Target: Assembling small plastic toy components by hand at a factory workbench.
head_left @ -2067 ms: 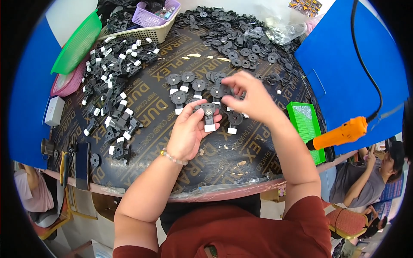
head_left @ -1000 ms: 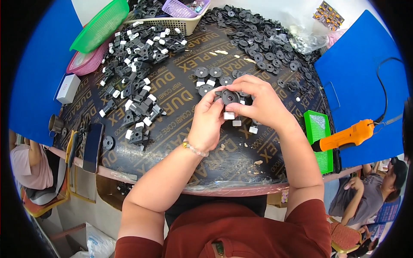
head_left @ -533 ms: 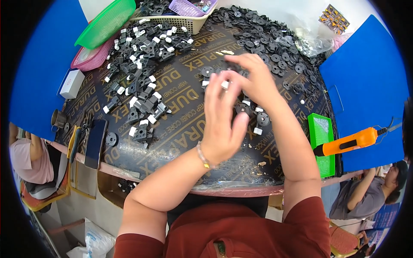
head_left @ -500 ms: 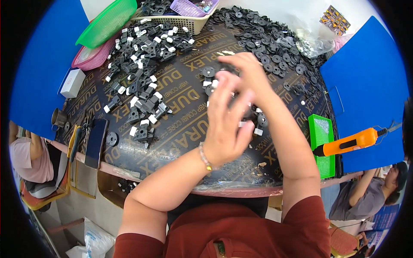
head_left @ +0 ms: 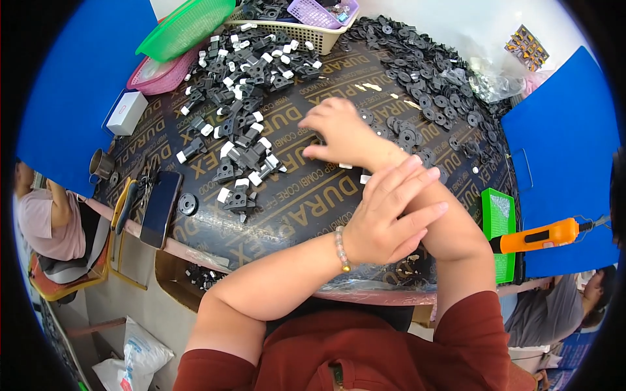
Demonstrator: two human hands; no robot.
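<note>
My left hand [head_left: 391, 215], a beaded bracelet at its wrist, lies with fingers stretched across my right forearm and holds nothing. Beyond it my right hand [head_left: 340, 133] hovers over the table, pointing left, thumb and fingers apart, nothing seen in it. Partly hidden behind my right hand and forearm are black round discs [head_left: 408, 137] and a few white-tipped pieces. Left of my right hand spreads a heap of black plastic parts with white caps [head_left: 248, 153]. A larger pile of black discs [head_left: 437, 81] lies at the back right.
A green basket [head_left: 186, 26], a pink basket [head_left: 160, 75] and a cream basket [head_left: 319, 39] stand at the back left. At the left edge are a phone [head_left: 162, 208], pliers and a metal cup [head_left: 102, 163]. An orange electric screwdriver [head_left: 538, 236] hangs over a green tray [head_left: 499, 208] at right.
My hands have come apart: the left drew back onto my right forearm, and the right turned toward the left heap. The view has shifted slightly.
</note>
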